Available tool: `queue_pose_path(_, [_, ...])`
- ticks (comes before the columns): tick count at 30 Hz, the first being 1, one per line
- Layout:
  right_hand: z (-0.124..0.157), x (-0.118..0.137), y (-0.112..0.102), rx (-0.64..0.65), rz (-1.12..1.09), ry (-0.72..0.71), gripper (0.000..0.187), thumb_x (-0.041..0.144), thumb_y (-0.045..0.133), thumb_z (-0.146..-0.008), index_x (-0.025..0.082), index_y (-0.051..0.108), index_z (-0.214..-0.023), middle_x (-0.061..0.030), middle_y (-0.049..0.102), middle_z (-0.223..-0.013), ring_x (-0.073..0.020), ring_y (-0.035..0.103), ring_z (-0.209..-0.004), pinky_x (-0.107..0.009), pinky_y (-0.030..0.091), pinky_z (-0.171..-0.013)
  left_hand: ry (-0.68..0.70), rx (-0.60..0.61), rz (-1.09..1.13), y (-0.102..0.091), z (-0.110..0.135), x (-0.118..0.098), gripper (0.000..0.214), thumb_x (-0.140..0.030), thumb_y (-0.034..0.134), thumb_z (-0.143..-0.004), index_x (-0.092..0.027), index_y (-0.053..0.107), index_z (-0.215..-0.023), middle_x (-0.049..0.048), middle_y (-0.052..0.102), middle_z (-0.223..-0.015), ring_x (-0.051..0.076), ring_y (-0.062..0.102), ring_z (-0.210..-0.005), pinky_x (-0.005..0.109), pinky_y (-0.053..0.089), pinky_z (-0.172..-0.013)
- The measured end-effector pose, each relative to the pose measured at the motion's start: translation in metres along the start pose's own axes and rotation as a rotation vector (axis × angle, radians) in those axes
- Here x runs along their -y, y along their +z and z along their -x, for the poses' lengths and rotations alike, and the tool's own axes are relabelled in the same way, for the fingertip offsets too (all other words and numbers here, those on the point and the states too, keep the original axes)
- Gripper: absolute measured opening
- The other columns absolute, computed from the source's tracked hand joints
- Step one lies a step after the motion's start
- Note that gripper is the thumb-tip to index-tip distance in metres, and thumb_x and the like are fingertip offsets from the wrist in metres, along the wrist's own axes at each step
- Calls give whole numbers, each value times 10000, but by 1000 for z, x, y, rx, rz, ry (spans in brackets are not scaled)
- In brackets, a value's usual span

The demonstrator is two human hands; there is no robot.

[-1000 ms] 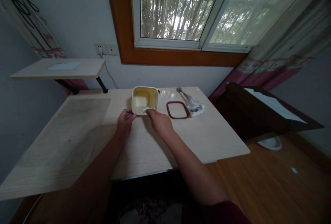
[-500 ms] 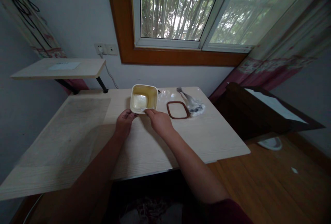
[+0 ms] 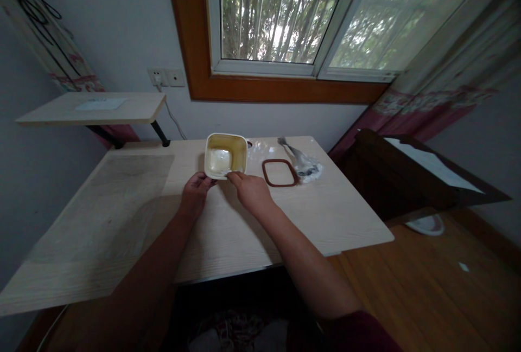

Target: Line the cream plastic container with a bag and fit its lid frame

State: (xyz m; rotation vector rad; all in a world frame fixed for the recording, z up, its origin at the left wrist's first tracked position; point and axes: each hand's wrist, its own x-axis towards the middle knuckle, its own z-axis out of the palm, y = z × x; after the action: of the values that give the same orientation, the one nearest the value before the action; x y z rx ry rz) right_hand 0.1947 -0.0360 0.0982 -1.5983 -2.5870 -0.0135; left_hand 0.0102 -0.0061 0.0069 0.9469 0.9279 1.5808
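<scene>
A square food container [image 3: 226, 148] with a pale rim and yellowish inside is tipped so that its opening faces me. My left hand [image 3: 196, 193] has its fingers closed at the lower left corner of the container; the fingertips are partly hidden there. On the front rim, my right hand [image 3: 251, 192] pinches the edge between thumb and fingers. To the right of the container lies a reddish-brown square ring [image 3: 280, 185], flat on the table. Touching or very close to that ring is a crumpled clear plastic bag [image 3: 305, 166] with something dark in it.
The pale wooden table [image 3: 325, 216] stands against the wall below a window [image 3: 285, 16]. A raised shelf [image 3: 134, 108] with a paper on it occupies the back left. A translucent sheet [image 3: 109, 216] covers the table's left part. Dark furniture [image 3: 391, 184] stands at right.
Hardly anything differs. Both hands keep their hold on the container, which has shifted very slightly to the left.
</scene>
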Motion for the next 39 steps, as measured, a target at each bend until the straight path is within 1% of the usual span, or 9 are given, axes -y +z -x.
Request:
queue_pose_path(7, [0, 0, -1, -3, 3, -18, 418, 151, 367, -1014, 255, 503, -1396, -96, 655, -1307, -240, 692, -987, -352, 533, -791, 1, 20, 12, 2, 3, -5, 300, -397, 810, -738, -172, 666, -873, 33, 704, -880, 154, 667, -846, 330, 547, -885])
queue_pose_path(11, [1, 1, -1, 0, -5, -4, 418, 159, 372, -1018, 260, 502, -1402, -86, 664, -1294, -241, 695, -984, -347, 538, -796, -5, 30, 27, 3, 3, -7, 303, -384, 825, -719, -169, 660, -854, 26, 697, -868, 145, 659, -843, 319, 546, -880])
queue_pose_path(15, [2, 1, -1, 20, -10, 7, 435, 154, 380, -1016, 262, 485, -1425, -95, 647, -1328, -237, 689, -1026, -347, 538, -831, -5, 43, 28, 4, 4, -9, 306, -396, 813, -728, -169, 648, -849, 30, 695, -875, 153, 660, -852, 333, 548, -882])
queue_pose_path(19, [2, 0, 0, 10, -6, 1, 432, 156, 385, -1011, 259, 496, -1416, -94, 645, -1336, -238, 694, -1015, -347, 545, -820, 6, 58, 12, 4, 6, -10, 276, -374, 793, -746, -173, 646, -866, 38, 694, -902, 164, 661, -878, 342, 549, -886])
queue_pose_path(23, [3, 4, 2, 12, -8, 7, 436, 162, 383, -1010, 255, 503, -1419, -93, 643, -1343, -240, 698, -1004, -344, 548, -813, 6, 78, 43, 2, 5, -8, 251, -355, 776, -750, -183, 635, -866, 31, 682, -894, 158, 653, -853, 329, 552, -861])
queue_pose_path(27, [4, 9, 6, 31, -13, 54, 427, 186, 376, -1023, 245, 497, -1428, -108, 654, -1322, -241, 703, -986, -342, 545, -819, 4, 69, 51, 1, 4, -6, 236, -338, 759, -737, -189, 618, -854, 26, 670, -878, 165, 651, -841, 333, 555, -834])
queue_pose_path(32, [4, 12, 10, 12, -35, 49, 420, 179, 377, -1024, 250, 495, -1421, -96, 667, -1299, -241, 701, -980, -337, 542, -812, 14, 45, 63, 1, 2, -3, 214, -310, 746, -729, -191, 610, -843, 13, 664, -854, 162, 647, -821, 337, 556, -816])
queue_pose_path(39, [3, 16, 11, 22, -65, 73, 385, 194, 376, -1035, 245, 504, -1395, -106, 661, -1298, -247, 697, -1007, -355, 547, -824, 15, -18, 22, 1, 2, -4, 196, -305, 730, -729, -187, 610, -830, 7, 657, -827, 148, 640, -790, 294, 539, -778])
